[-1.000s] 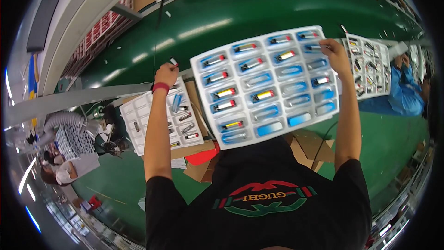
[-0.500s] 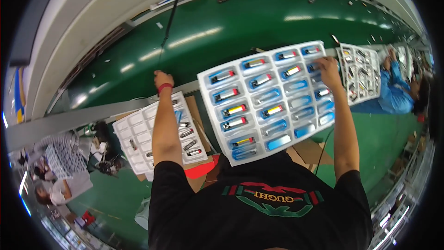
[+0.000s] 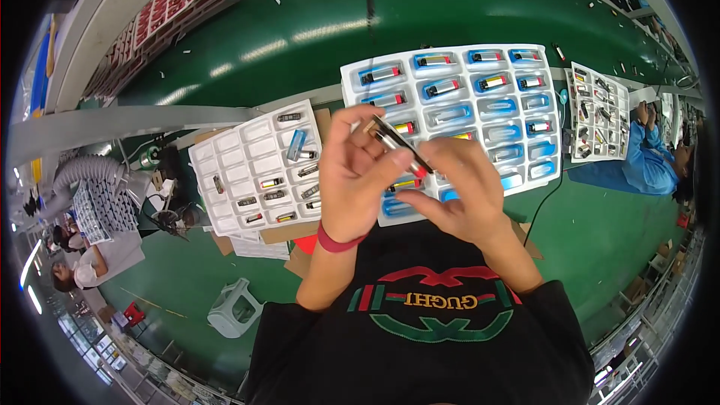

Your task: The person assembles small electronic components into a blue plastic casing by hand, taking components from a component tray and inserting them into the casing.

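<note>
Gripping slim dark stick (image 3: 400, 147) | left hand (image 3: 358, 180), right hand (image 3: 457, 191) both clamped | its lower end hidden

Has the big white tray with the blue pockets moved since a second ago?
Yes. The tray was held up by both hands; it now lies flat on the green table, beside the smaller white tray. Both hands now hold a small dark stick.

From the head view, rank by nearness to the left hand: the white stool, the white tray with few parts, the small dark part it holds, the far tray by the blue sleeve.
1. Small dark part, in the left hand.
2. White tray, just left.
3. White stool, lower left.
4. Far tray, far right.
</note>
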A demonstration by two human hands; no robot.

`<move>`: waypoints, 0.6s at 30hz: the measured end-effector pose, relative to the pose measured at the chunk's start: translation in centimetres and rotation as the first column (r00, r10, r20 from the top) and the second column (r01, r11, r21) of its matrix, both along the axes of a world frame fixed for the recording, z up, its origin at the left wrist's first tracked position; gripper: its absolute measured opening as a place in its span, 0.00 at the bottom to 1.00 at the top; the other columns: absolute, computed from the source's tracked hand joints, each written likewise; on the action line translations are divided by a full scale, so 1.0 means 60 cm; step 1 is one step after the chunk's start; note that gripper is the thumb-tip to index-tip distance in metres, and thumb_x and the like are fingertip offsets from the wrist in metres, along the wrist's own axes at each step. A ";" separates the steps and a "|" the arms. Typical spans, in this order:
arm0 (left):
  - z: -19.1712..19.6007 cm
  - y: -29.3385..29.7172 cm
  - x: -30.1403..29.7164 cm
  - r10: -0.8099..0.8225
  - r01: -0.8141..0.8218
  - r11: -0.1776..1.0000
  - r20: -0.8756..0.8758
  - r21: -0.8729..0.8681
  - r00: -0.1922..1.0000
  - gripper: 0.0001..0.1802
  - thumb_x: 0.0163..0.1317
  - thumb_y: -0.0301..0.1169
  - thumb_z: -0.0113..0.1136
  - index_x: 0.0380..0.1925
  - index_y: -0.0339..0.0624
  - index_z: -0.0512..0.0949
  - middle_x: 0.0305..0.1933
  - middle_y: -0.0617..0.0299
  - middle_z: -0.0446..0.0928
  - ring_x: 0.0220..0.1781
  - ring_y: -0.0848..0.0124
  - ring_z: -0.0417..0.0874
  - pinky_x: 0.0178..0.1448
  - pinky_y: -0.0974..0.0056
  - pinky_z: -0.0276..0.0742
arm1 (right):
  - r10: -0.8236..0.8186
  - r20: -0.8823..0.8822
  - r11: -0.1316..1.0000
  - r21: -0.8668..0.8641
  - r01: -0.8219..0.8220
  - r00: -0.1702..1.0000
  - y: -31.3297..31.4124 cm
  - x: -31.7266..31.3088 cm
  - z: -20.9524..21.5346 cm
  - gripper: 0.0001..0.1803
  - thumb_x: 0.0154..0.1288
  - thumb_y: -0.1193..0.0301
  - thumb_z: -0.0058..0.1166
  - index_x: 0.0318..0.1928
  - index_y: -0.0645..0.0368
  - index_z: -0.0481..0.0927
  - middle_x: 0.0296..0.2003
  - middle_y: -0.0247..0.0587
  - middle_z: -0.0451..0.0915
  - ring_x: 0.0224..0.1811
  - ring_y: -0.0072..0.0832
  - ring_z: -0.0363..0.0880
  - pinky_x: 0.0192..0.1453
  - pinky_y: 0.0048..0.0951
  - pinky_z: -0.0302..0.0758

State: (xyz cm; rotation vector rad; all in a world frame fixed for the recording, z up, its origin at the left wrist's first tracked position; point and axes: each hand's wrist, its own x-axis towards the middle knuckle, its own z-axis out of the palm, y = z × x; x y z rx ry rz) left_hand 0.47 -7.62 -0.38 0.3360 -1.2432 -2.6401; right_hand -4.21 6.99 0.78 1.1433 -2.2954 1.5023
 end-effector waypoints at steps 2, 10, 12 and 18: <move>0.006 0.016 0.023 -0.005 0.004 1.000 0.004 0.012 1.000 0.24 0.58 0.16 0.58 0.53 0.36 0.63 0.44 0.53 0.75 0.41 0.71 0.79 0.44 0.67 0.80 | 0.043 -0.087 0.999 -0.029 -0.046 0.995 0.002 0.005 0.004 0.27 0.45 0.74 0.70 0.49 0.64 0.78 0.36 0.46 0.78 0.33 0.33 0.78 0.36 0.27 0.76; 0.050 0.017 0.073 -0.030 0.015 0.919 -0.031 -0.394 0.999 0.24 0.51 0.13 0.63 0.49 0.31 0.69 0.44 0.51 0.75 0.38 0.68 0.82 0.44 0.67 0.80 | 0.349 0.758 0.875 -0.474 0.097 0.551 0.068 0.035 0.027 0.17 0.58 0.81 0.60 0.49 0.70 0.78 0.35 0.40 0.80 0.30 0.18 0.76 0.30 0.18 0.71; 0.057 0.009 0.070 -0.070 -0.010 0.826 -0.121 -0.564 0.990 0.21 0.49 0.13 0.64 0.45 0.31 0.72 0.43 0.51 0.76 0.36 0.69 0.83 0.42 0.68 0.80 | 0.394 0.768 0.855 -0.507 0.104 0.505 0.079 0.042 0.027 0.16 0.58 0.81 0.61 0.48 0.69 0.78 0.34 0.41 0.81 0.28 0.16 0.75 0.31 0.15 0.70; 0.105 0.010 0.053 -0.164 -0.109 0.492 -0.215 -0.864 0.963 0.17 0.42 0.16 0.68 0.36 0.34 0.78 0.32 0.56 0.80 0.27 0.73 0.81 0.31 0.72 0.76 | 0.313 0.681 0.888 -0.456 0.050 0.662 0.102 0.052 0.046 0.16 0.58 0.80 0.61 0.47 0.70 0.78 0.29 0.37 0.79 0.27 0.18 0.74 0.31 0.17 0.69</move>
